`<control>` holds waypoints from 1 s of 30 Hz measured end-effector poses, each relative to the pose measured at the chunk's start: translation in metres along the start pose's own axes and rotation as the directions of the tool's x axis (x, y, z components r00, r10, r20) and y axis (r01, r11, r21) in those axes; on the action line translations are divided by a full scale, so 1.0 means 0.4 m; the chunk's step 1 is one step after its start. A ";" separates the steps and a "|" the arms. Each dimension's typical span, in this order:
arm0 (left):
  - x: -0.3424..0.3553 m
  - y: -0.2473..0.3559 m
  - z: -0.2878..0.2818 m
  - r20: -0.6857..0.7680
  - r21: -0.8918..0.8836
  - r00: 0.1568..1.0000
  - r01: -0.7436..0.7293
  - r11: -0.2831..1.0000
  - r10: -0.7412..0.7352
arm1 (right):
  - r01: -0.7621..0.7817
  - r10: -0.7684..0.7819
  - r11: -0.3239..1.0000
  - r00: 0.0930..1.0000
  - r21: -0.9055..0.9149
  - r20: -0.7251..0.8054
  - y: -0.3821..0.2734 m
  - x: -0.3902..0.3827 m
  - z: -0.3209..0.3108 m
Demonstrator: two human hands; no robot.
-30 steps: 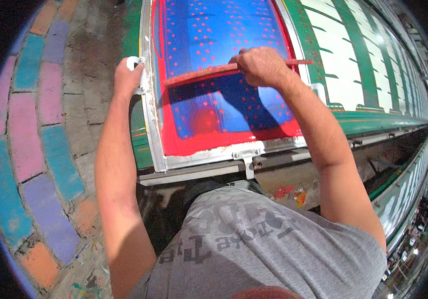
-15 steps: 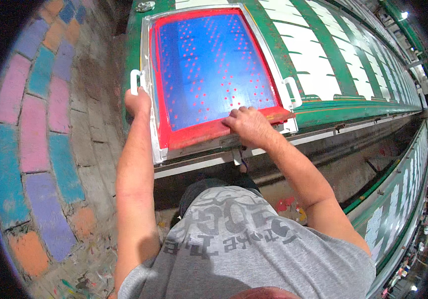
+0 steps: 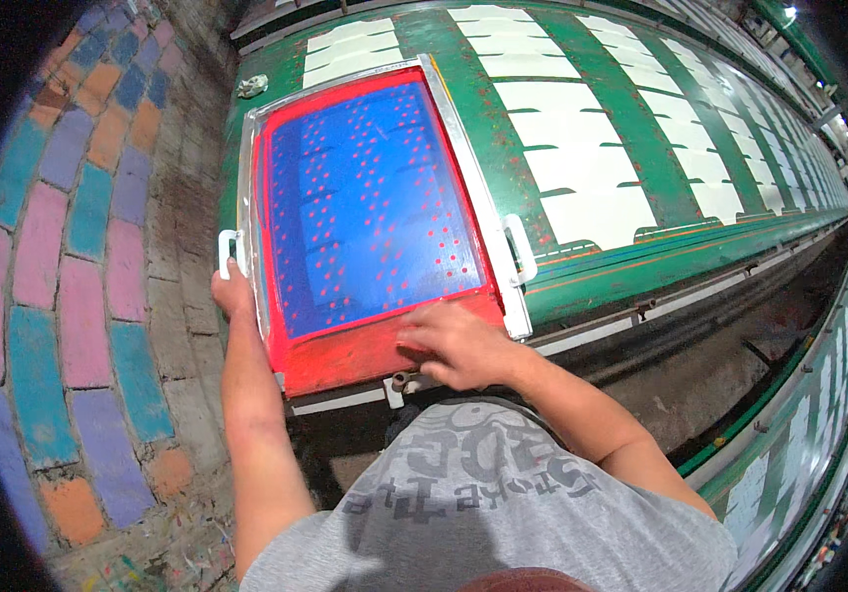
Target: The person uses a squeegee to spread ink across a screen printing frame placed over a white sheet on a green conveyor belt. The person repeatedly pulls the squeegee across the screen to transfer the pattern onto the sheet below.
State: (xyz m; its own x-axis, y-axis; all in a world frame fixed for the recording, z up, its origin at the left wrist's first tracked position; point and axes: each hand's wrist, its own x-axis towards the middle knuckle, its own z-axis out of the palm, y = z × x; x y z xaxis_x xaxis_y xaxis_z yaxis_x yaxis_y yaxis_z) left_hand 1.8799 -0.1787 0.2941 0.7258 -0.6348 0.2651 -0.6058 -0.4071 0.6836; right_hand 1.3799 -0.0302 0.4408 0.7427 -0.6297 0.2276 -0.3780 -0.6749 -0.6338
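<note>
A screen-printing frame (image 3: pixel 482 197) with a blue mesh (image 3: pixel 375 207), pink-red dots and a red border lies on a long green table (image 3: pixel 276 59). My left hand (image 3: pixel 233 294) is closed on the white handle (image 3: pixel 231 247) at the frame's left side. Over the red near end (image 3: pixel 345 360) of the frame is my right hand (image 3: pixel 459 345), its fingers loosely bent and apart, with nothing visible in them. Whether those fingertips touch the red surface, I cannot tell. On the frame's right side a second white handle (image 3: pixel 520 252) is free of my hands.
Rows of white cut pieces (image 3: pixel 597 187) lie flat on the green table. A metal rail (image 3: pixel 641 314) runs along its near edge. Another table (image 3: pixel 789 474) with white pieces stands at the lower right. To the left is a surface of coloured bricks (image 3: pixel 74 296). A small pale lump (image 3: pixel 252 86) sits beyond the frame.
The frame and table appear lower and farther left in view. My right hand's fingers have loosened from the frame's red near edge. My left hand stays on its handle.
</note>
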 end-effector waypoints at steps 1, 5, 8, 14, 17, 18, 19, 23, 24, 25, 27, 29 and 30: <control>0.001 0.000 0.000 -0.006 0.027 1.000 0.009 1.000 -0.008 | -0.105 0.098 0.994 0.985 -0.041 -0.140 0.025 -0.016 -0.027; -0.006 0.007 -0.007 -0.001 0.101 0.999 0.038 0.994 -0.038 | -0.477 0.288 0.857 0.757 -0.196 -0.586 0.170 -0.068 -0.124; -0.008 0.022 -0.017 -0.023 0.125 0.999 0.052 0.991 -0.049 | -0.681 0.539 0.730 0.623 -0.055 -0.567 0.247 -0.095 -0.161; -0.023 0.038 -0.038 0.061 0.003 0.993 0.103 0.995 -0.103 | -0.692 0.851 0.516 0.481 0.504 -0.211 0.289 -0.086 -0.166; -0.026 0.040 -0.040 0.074 0.020 0.991 0.108 0.994 -0.109 | -0.646 0.864 0.482 0.463 0.592 -0.198 0.280 -0.065 -0.164; -0.025 0.039 -0.040 0.067 0.001 0.993 0.101 0.995 -0.101 | -0.630 0.872 0.461 0.451 0.625 -0.188 0.276 -0.059 -0.167; -0.025 0.038 -0.038 0.058 -0.019 0.994 0.093 0.995 -0.092 | -0.631 0.858 0.488 0.473 0.603 -0.200 0.270 -0.054 -0.172; -0.017 0.027 -0.041 0.089 0.012 0.991 0.102 0.995 -0.103 | -0.595 0.813 0.560 0.530 0.577 -0.242 0.229 -0.056 -0.208; -0.010 0.027 -0.046 0.094 -0.009 0.988 0.121 0.993 -0.120 | -0.573 0.801 0.575 0.539 0.583 -0.260 0.218 -0.058 -0.220; -0.005 0.031 -0.046 0.094 -0.041 0.986 0.141 0.989 -0.136 | -0.551 0.781 0.599 0.563 0.581 -0.272 0.210 -0.058 -0.233; 0.004 0.051 -0.051 0.126 -0.007 0.976 0.178 0.984 -0.176 | -0.491 0.727 0.658 0.612 0.571 -0.311 0.198 -0.060 -0.257; 0.009 0.091 -0.055 0.154 -0.177 0.975 0.186 0.966 -0.160 | -0.505 0.741 0.647 0.594 0.571 -0.314 0.201 -0.065 -0.286; 0.010 0.118 -0.057 0.167 -0.257 0.974 0.193 0.947 -0.153 | -0.488 0.730 0.657 0.602 0.575 -0.324 0.207 -0.074 -0.305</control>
State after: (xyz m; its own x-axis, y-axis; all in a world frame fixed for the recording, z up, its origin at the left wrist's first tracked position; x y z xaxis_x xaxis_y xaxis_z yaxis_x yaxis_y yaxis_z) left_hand 1.8616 -0.1856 0.3429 0.7451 -0.6658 0.0401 -0.3500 -0.3391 0.8732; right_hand 1.2592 -0.1144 0.4716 -0.0077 -0.9962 -0.0864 -0.2928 0.0848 -0.9524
